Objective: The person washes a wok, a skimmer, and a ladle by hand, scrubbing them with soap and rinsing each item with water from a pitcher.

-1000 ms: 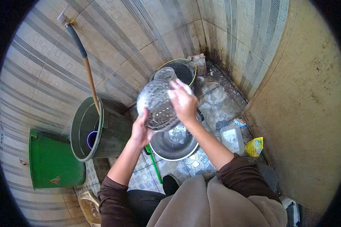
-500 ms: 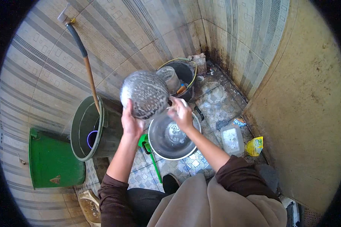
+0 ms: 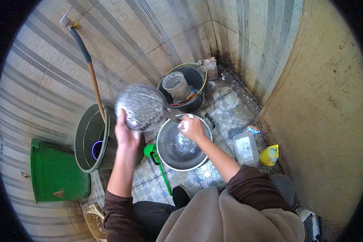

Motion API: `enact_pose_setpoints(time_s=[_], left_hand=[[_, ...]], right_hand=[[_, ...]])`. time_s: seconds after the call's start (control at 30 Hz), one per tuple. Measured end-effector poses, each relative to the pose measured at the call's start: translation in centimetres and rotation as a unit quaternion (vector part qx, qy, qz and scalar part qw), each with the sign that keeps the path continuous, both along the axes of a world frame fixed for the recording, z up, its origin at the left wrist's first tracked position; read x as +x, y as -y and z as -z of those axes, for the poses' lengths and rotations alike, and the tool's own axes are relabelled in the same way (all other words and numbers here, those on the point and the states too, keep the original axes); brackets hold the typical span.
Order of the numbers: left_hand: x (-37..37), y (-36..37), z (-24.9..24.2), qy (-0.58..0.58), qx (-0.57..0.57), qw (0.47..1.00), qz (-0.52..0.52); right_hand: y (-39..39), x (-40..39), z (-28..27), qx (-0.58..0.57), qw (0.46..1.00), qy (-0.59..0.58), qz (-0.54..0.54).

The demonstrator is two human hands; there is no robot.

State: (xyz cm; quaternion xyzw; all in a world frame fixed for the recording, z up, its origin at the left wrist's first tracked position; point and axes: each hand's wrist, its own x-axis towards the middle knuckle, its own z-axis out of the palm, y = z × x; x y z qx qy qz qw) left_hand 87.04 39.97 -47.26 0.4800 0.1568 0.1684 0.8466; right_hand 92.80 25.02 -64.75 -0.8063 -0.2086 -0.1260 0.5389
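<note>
A round silvery metal vessel (image 3: 141, 105), its outside covered with dimples or suds, is tilted in the air above the floor. My left hand (image 3: 128, 131) supports it from below, with the thumb on its outer surface. From its right edge a short handle-like part reaches my right hand (image 3: 192, 128), whose fingers are closed round it and have white foam on them. Beneath my right hand, a wide metal pot (image 3: 167, 150) with a dark side handle stands on the tiles, a little foamy liquid at its bottom.
A black bucket (image 3: 198, 104) holds a grey container (image 3: 176, 86). At left are a large grey bin (image 3: 83, 151), a hose (image 3: 93, 78) and a green tub (image 3: 60, 173). A green long-handled item (image 3: 164, 177), white tub (image 3: 246, 148) and yellow packet (image 3: 269, 155) lie on the floor.
The metal vessel and my left hand have moved left and slightly down. My right hand has shifted a little down, and its fingers show more clearly at the handle-like part.
</note>
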Motion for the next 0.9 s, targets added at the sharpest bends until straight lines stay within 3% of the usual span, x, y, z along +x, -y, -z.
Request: enact_pose_setpoints(time_s=[0.07, 0.17, 0.3, 0.37, 0.43, 0.5, 0.53, 0.57, 0.6, 0.63, 0.7, 0.77, 0.9], left_hand=[[-0.1, -1.4, -1.5, 0.014, -0.009, 1.000, -0.022], [-0.3, -2.6, -2.2, 0.009, -0.011, 0.999, -0.046], [0.4, -4.2, -0.9, 0.002, -0.015, 0.999, -0.040], [0.9, -5.0, 1.0, 0.025, -0.057, 0.997, 0.055], [1.4, -1.4, 3.6, 0.062, 0.057, 0.994, 0.072], [1.7, -0.1, 9.2, -0.104, 0.116, 0.981, 0.116], [1.9, 0.1, 12.6, -0.164, 0.238, 0.944, 0.158], [2.2, 0.0, 14.4, -0.182, 0.419, 0.855, 0.248], [1.7, 1.8, 15.2, -0.102, 0.364, 0.904, 0.198], [1.5, 2.4, 15.4, -0.102, 0.312, 0.928, 0.177], [1.6, 2.2, 14.9, -0.104, 0.221, 0.948, 0.205], [2.4, 1.8, 15.1, -0.066, 0.311, 0.936, 0.151], [3.0, 2.7, 15.1, -0.089, 0.227, 0.952, 0.183]], right_hand=[[0.7, 0.0, 1.4, -0.046, 0.994, -0.101, 0.001], [0.5, 0.3, 3.6, 0.010, 0.994, -0.066, -0.084], [0.4, -0.5, 3.8, -0.013, 0.980, -0.133, -0.148], [0.5, -1.3, 2.9, 0.009, 0.980, -0.152, -0.127], [0.2, -1.8, 2.1, 0.025, 0.983, -0.157, -0.086], [-1.0, -2.1, 2.5, 0.006, 0.983, -0.166, -0.077], [-1.5, -2.3, 2.3, 0.011, 0.979, -0.190, -0.071], [-2.0, -2.7, 2.3, 0.015, 0.974, -0.214, -0.066], [-2.3, -3.1, 2.0, 0.059, 0.965, -0.237, -0.093], [-2.7, -3.6, 1.6, 0.057, 0.965, -0.240, -0.092], [-3.0, -4.9, 1.2, 0.189, 0.973, -0.123, -0.045], [-2.1, -6.2, 2.1, 0.069, 0.973, -0.194, -0.102], [-0.8, -7.1, 2.6, 0.010, 0.972, -0.230, -0.045]])
